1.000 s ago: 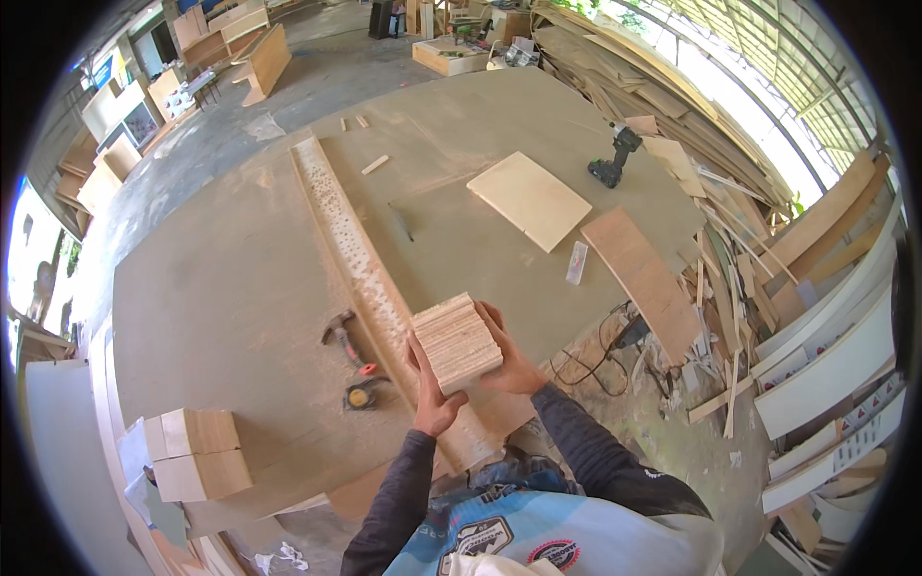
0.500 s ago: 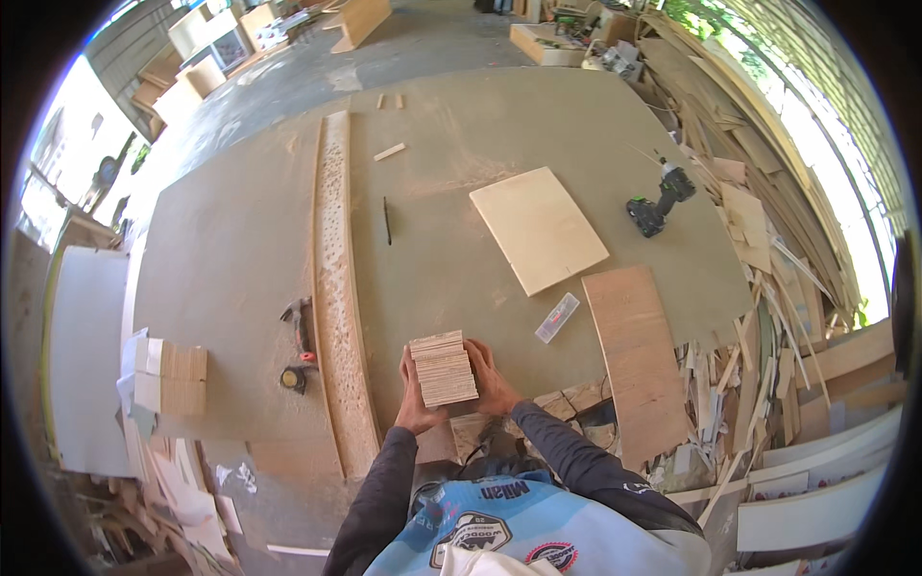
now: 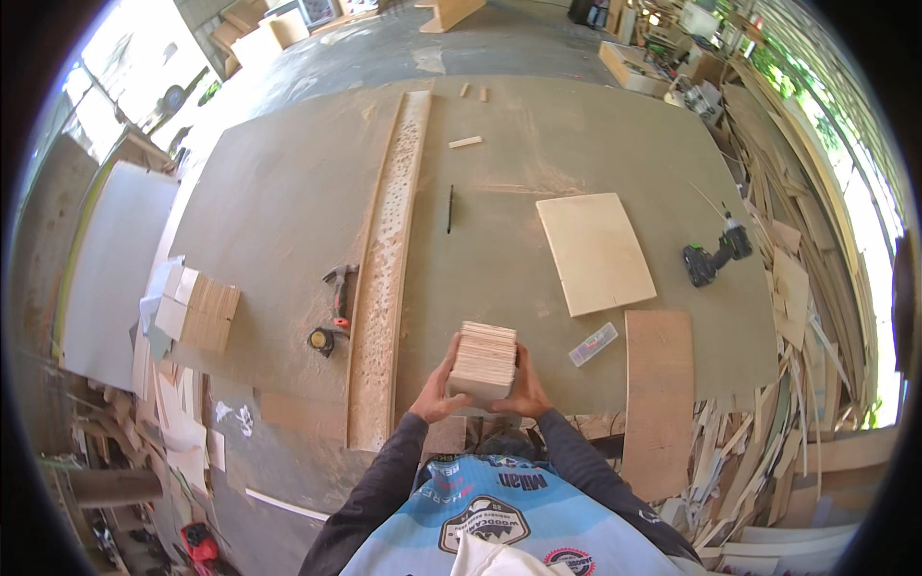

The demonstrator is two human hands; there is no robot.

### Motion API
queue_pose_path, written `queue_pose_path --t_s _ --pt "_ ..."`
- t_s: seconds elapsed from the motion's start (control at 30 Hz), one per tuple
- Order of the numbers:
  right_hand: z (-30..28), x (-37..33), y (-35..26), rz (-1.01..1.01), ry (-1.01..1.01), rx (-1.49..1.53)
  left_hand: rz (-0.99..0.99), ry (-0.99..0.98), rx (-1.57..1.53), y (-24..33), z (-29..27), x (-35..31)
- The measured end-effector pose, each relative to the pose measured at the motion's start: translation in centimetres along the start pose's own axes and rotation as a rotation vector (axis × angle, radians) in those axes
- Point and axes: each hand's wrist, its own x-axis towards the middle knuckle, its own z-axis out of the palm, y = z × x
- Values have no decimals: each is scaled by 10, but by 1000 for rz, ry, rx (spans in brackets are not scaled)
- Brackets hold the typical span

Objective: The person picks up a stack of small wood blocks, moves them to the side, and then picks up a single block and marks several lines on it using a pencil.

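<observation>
A stack of small, thin wooden pieces (image 3: 484, 357) is squeezed between my two hands at the near edge of the large worktable (image 3: 288, 192). My left hand (image 3: 442, 392) presses its left side, and my right hand (image 3: 526, 386) grips the right side. The layered edges face up toward me. Left of my hands runs a long, dusty board with raised sides (image 3: 384, 259). Beyond it lie a claw hammer (image 3: 340, 296) and a round tape measure (image 3: 323, 340). To the right of my hands is a small clear plastic case (image 3: 594, 344).
A similar stack of wooden pieces (image 3: 199, 309) stands at the table's left edge. A pale square panel (image 3: 597, 253), a brown board (image 3: 659, 394) overhanging the near edge, and a cordless drill (image 3: 716, 253) are on the right. Wood offcuts (image 3: 740, 451) pile up beside the table.
The view has turned left, so the table and its things sit farther right in the picture. The stack remains between both hands and is tilted slightly differently, showing more of its near face.
</observation>
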Motion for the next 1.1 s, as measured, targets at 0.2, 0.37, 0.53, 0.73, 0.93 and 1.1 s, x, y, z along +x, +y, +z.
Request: queue_pose_path --t_s 0.2,0.37,0.53,0.73,0.93,1.1 --pt "-24 -52 -6 292 243 600 -201 131 -130 -12 21 -45" --pt "-45 -84 45 452 550 719 -290 284 139 -10 18 -76" --pt "-53 -81 34 543 540 681 -337 282 146 -1 12 -95" --pt "-56 -79 26 557 481 584 -347 214 84 27 0 -95" --pt "-55 -88 35 531 537 668 -332 157 176 47 -34 -102" --pt "-44 -93 32 453 610 747 -303 131 238 53 -55 -107"
